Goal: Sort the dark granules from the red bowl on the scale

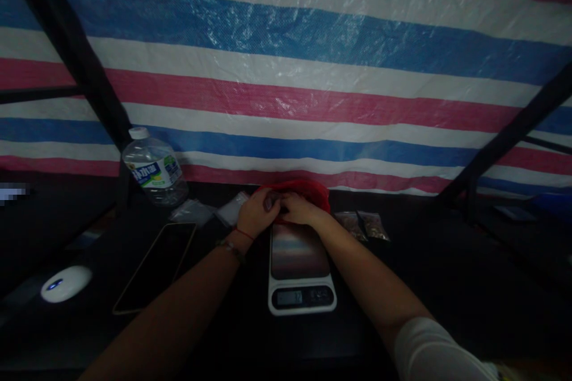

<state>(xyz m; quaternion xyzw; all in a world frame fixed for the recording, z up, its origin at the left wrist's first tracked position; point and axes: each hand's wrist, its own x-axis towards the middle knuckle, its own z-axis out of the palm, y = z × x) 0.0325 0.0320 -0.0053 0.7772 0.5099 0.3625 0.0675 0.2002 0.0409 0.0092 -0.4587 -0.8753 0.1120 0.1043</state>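
Note:
A red plastic bag or basin (319,193) sits behind a white kitchen scale (301,253) with a shiny plate and a lit display. At its front edge, my left hand (258,213) has its fingers curled together. My right hand (299,209) meets it there, fingers bent inward and close to the left fingertips. Whatever lies between the fingers is too dark and small to make out. Right of the scale lie small clear packets (375,226) with brownish contents. Left of my left hand are clear plastic bags (232,209).
A large clear bottle (154,169) with a white cap stands at the back left. Before it lie a dark phone (156,268) and a white mouse-like device (66,284). A striped tarp (286,101) hangs behind the black table, between slanted dark posts (496,149).

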